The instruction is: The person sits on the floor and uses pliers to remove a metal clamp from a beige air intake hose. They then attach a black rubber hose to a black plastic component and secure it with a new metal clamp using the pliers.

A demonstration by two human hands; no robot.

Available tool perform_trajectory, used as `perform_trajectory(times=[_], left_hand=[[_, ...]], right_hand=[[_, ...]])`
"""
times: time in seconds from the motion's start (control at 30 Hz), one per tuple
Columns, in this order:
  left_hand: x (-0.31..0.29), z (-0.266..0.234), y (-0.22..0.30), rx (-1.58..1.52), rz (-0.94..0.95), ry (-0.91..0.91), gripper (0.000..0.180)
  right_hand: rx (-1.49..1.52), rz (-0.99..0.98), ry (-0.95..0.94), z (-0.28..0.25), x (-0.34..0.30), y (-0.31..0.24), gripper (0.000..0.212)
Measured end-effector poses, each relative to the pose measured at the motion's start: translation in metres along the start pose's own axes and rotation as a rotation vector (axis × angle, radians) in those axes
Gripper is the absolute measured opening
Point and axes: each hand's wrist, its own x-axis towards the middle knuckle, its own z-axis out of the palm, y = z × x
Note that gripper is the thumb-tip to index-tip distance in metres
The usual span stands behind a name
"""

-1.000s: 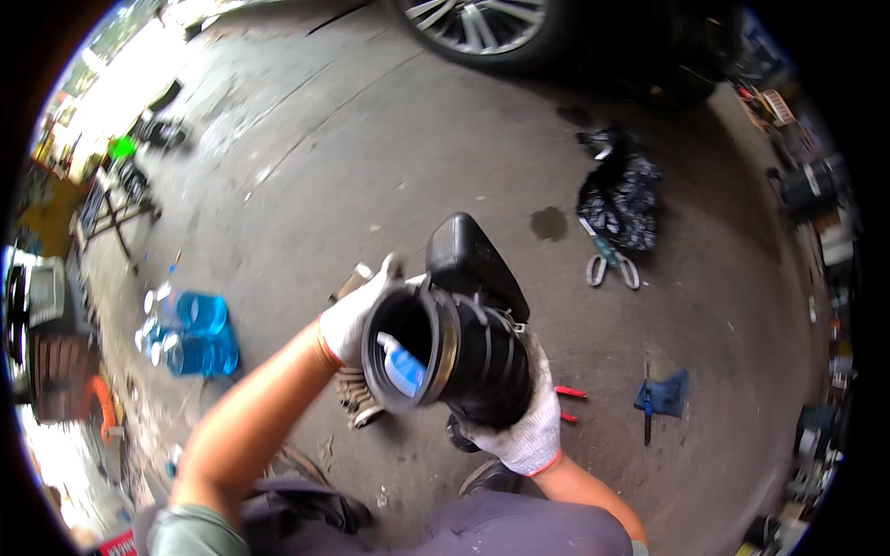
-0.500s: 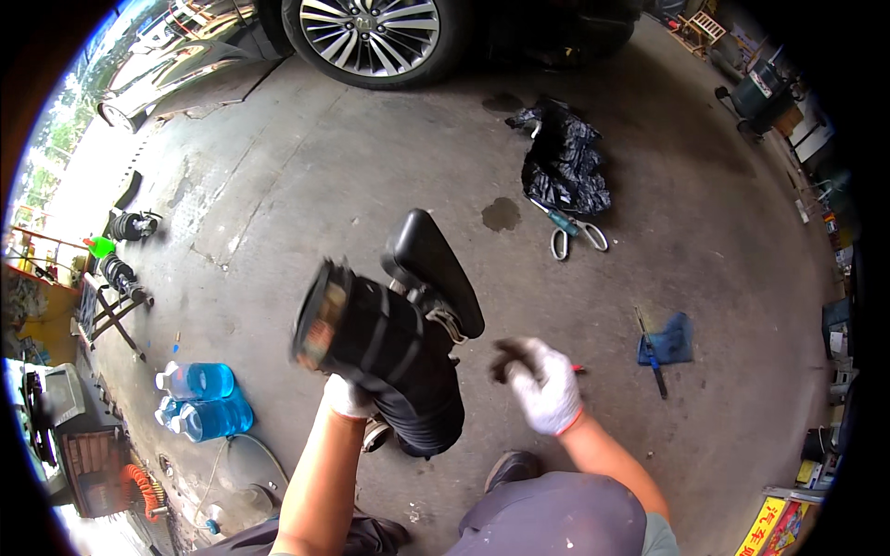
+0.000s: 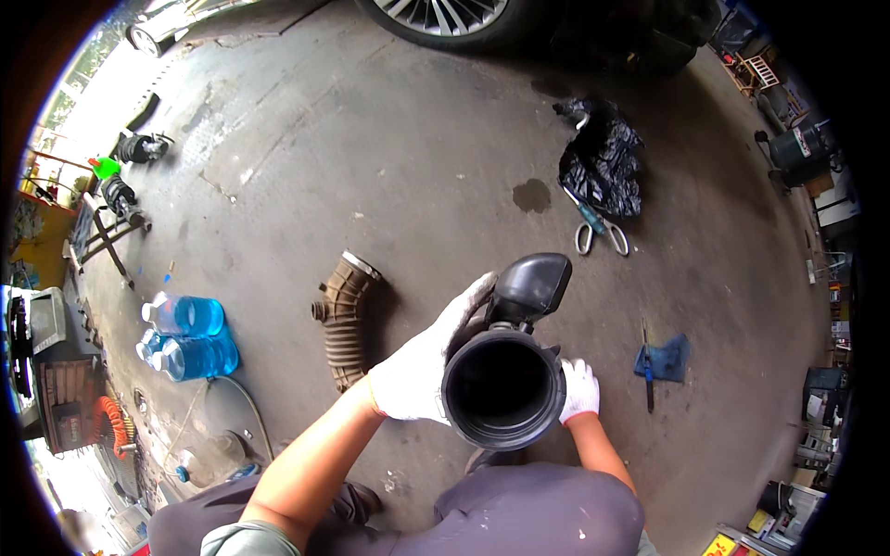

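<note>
A black air intake hose (image 3: 547, 389), with a wide round opening facing up toward me, is held over my knees. A smooth black side chamber (image 3: 530, 287) sticks out from its far side. My left hand (image 3: 419, 371), in a white glove, is wrapped round the hose's left side, thumb and fingers reaching toward the chamber. Against the right side, my gloved right hand (image 3: 580, 389) has its fingers curled near the rim; part of its grip is hidden. On the floor to the left lies a dusty brown ribbed intake hose (image 3: 345, 324), touched by neither hand.
Blue-filled bottles (image 3: 197, 357) stand at the left, near a clear jug (image 3: 215, 459). Scissors (image 3: 601, 232) lie by a crumpled black plastic bag (image 3: 607, 167). At right, a screwdriver (image 3: 649, 371) rests by a blue cloth (image 3: 669, 358). A car wheel (image 3: 445, 23) is ahead.
The black hose has turned so that its round opening faces me, and it has moved right. My right hand has come onto it. The brown hose now shows on the floor.
</note>
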Motion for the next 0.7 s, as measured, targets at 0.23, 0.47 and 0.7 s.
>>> perform_trajectory(times=[0.23,0.47,0.7], left_hand=[[-0.001,0.008,-0.002,-0.068,0.040,0.094,0.153],[0.006,0.004,-0.009,-0.072,0.136,0.094,0.152],[-0.001,0.025,-0.005,0.029,0.359,0.104,0.163]], right_hand=[[-0.036,-0.046,0.013,-0.015,0.004,-0.012,0.068],[1.749,0.012,-0.477,-0.029,0.002,-0.079,0.096],[1.719,-0.016,-0.406,-0.076,0.010,-0.129,0.092]])
